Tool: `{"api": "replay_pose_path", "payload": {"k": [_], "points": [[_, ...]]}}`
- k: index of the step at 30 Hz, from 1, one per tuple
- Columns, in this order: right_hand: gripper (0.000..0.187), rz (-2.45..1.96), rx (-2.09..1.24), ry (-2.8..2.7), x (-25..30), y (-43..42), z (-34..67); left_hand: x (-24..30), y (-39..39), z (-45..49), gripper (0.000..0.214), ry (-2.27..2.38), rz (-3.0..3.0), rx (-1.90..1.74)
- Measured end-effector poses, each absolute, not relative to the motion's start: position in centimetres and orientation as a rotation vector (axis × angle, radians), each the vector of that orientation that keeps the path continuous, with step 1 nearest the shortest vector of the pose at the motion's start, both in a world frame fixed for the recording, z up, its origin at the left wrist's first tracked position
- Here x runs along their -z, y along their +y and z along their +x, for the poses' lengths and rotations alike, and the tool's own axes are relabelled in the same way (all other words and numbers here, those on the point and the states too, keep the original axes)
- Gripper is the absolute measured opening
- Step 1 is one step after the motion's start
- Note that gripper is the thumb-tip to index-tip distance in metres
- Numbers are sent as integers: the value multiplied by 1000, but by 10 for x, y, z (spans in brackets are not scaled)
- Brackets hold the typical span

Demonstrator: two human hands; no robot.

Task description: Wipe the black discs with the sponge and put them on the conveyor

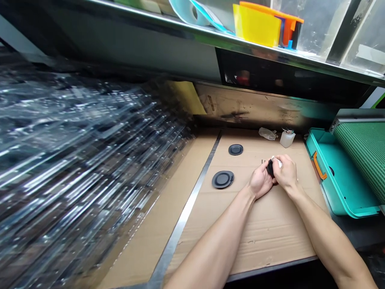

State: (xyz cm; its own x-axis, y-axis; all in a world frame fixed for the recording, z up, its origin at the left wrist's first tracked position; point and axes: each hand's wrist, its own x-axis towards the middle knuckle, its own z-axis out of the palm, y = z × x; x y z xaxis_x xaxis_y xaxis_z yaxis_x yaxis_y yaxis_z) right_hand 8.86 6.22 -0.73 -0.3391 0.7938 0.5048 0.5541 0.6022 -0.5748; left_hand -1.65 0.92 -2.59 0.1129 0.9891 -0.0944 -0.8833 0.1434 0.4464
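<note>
Holding black piece (pixel 270 169) and white wad (pixel 280 163) in hands (pixel 286 171)

Two discs (pixel 223 179) lie on the cardboard (pixel 270 233), a bottle (pixel 287 139) and a bag (pixel 267 133) near its far edge. Right of the cardboard are a bin (pixel 355 200) and, farther right, a belt (pixel 365 148); left, piled plastic (pixel 84 168); behind and above, a shelf (pixel 315 61).

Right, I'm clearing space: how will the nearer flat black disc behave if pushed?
The nearer black disc probably slides rather than rolls, lying flat on the cardboard. Its evenly curved rim suggests stiffness; its low profile suggests little weight.
</note>
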Motion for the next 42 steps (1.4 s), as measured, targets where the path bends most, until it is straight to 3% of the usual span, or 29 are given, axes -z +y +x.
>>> {"api": "replay_pose_path", "payload": {"k": [11, 34, 37, 40, 42], "points": [[28, -1239, -303, -1818, 11, 88, 141, 16, 2, -34, 41, 361, 158, -1435], [34, -1382, -191, -2035, 12, 96, 155, 17, 0, -37, 37, 346, 160, -1422], [39, -1193, -210, -2106, 5, 91, 150, 18, 3, -39, 37, 381, 205, -1438], [59, -833, -334, -2294, -8, 70, 133, 17, 3, -37, 33, 447, 218, -1411], [53, -725, -302, -2495, -16, 48, 119, 14, -4, -31, 31, 537, 205, -1406]]}}
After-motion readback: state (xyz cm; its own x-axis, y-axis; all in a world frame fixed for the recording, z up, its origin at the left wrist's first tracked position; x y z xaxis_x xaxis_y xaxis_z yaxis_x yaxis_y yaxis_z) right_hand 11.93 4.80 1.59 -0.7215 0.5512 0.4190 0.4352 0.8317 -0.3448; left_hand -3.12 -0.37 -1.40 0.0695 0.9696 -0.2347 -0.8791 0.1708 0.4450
